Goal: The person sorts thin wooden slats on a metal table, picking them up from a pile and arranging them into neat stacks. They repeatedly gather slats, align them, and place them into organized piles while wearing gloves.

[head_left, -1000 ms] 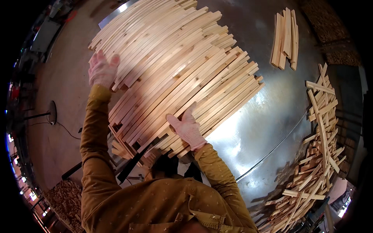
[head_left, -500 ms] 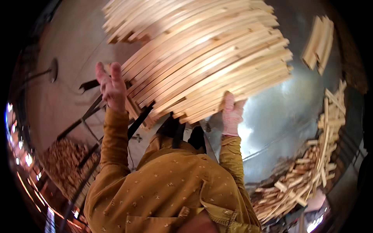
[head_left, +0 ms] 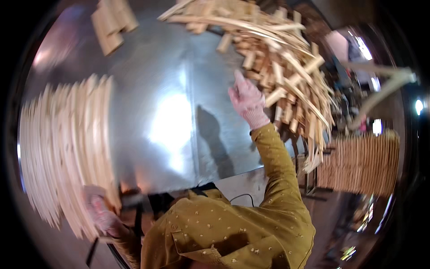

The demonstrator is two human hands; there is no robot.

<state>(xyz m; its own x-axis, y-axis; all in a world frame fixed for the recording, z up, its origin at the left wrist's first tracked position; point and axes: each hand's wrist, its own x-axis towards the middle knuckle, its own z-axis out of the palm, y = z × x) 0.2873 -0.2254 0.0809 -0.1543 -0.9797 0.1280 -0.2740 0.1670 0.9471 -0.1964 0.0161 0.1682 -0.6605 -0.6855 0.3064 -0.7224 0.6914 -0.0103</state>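
Observation:
Both my hands wear pale pink gloves and mustard sleeves. My left hand [head_left: 102, 216] is low at the left, against the near end of a big stack of long pale wooden slats [head_left: 67, 148]. The stack is motion-blurred, so its grip is unclear. My right hand [head_left: 247, 101] is stretched out over the shiny metal table [head_left: 179, 80] with its fingers apart and empty. It reaches the edge of a loose heap of short wood offcuts and thin strips [head_left: 280, 58] at the upper right.
A small bundle of short wooden pieces [head_left: 112, 23] lies at the table's far left corner. Beyond the table's right edge stands a neat block of stacked slats [head_left: 358, 163]. A dark frame and a cable show under the table's near edge.
The view has swung right, so the slat stack now sits at the left. My right hand has left the stack and gone across to the offcut heap. My left hand stays by the stack.

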